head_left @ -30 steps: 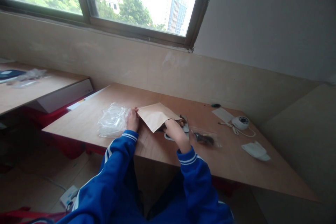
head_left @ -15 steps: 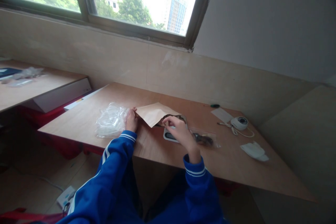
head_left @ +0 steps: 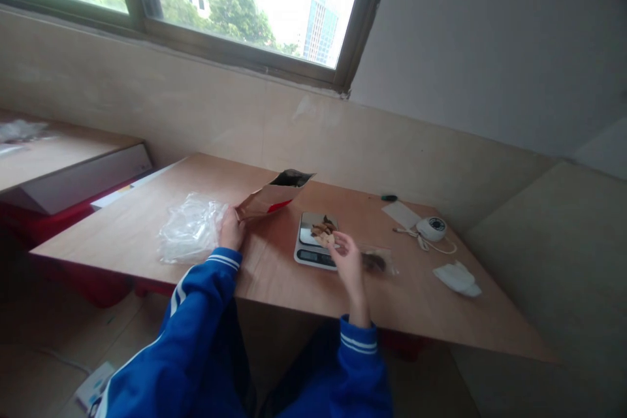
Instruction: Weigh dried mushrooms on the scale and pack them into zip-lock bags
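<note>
Centrally in frame, the half-curled right hand (head_left: 347, 255) pinches irregular brown pieces (head_left: 323, 232) over a flat white scale (head_left: 304, 255); leftward, the left hand (head_left: 231, 230) clenches a brown paper bag (head_left: 263, 200).

Daylight enters through a dark-framed window (head_left: 240, 49) above a stained beige wall (head_left: 206, 104).

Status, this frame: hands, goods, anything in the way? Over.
Left hand gripping brown paper bag, mouth open. Right hand at dried brown pieces on digital scale, grip unclear. Clear plastic bag with dark contents beside scale, partly behind right hand.
</note>
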A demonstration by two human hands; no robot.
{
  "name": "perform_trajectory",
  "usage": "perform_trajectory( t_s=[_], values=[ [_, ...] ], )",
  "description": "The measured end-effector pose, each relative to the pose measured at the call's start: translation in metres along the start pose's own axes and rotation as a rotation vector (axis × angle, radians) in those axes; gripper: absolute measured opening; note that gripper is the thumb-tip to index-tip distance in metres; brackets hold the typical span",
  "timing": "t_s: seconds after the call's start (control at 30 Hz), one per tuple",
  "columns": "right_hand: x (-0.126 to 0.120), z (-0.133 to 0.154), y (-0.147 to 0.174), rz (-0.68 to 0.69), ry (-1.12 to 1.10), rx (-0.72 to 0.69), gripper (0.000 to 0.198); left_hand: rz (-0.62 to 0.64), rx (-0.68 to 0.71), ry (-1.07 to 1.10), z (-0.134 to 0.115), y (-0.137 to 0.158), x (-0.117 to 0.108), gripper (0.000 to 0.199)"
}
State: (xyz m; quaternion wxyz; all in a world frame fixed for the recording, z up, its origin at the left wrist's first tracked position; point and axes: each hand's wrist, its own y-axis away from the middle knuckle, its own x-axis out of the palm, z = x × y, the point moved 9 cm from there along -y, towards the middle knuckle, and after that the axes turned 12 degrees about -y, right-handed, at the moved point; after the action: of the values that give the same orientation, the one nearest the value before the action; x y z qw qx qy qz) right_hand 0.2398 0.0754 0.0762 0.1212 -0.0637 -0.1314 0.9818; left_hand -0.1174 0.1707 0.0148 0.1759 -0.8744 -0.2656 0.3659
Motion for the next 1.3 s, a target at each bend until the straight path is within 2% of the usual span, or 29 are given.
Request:
perform_trajectory(
  t_s=[0.13,0.27,0.37,0.47,0.57,0.7,0.87,0.97,1.13,1.3],
  values=[
    [0.018,-0.022,0.001,-0.111,0.056,-0.028,0.03,0.049,-0.016,-0.042,0.003,-0.001,0.006,0.033],
    [0.031,-0.012,-0.003,-0.114,0.291,-0.12,0.016,0.072,-0.018,-0.063,0.003,-0.001,0.009,0.033],
    [0.03,-0.003,-0.005,-0.127,0.424,-0.182,0.017,0.071,-0.018,-0.067,0.002,-0.001,0.007,0.034],
    [0.026,0.002,-0.005,-0.153,0.399,-0.195,0.024,0.079,-0.025,-0.058,0.001,-0.001,0.007,0.036],
    [0.022,0.015,-0.004,-0.184,0.283,-0.199,0.026,0.079,-0.039,0.028,0.001,0.0,0.005,0.037],
    [0.03,0.055,-0.004,-0.095,0.118,-0.291,0.027,0.065,-0.016,0.121,-0.004,0.001,0.003,0.043],
    [0.05,0.103,-0.007,0.113,0.08,-0.454,0.03,0.064,0.013,0.17,-0.01,0.003,0.001,0.048],
    [0.06,0.105,-0.007,0.227,0.087,-0.465,0.028,0.073,0.03,0.165,-0.014,0.004,0.0,0.051],
    [0.049,0.096,-0.004,0.118,0.056,-0.429,0.024,0.092,-0.009,0.173,-0.013,0.004,0.0,0.051],
    [0.069,0.091,0.004,0.261,0.151,-0.428,0.027,0.1,-0.029,0.205,-0.011,0.003,0.002,0.05]
  ],
)
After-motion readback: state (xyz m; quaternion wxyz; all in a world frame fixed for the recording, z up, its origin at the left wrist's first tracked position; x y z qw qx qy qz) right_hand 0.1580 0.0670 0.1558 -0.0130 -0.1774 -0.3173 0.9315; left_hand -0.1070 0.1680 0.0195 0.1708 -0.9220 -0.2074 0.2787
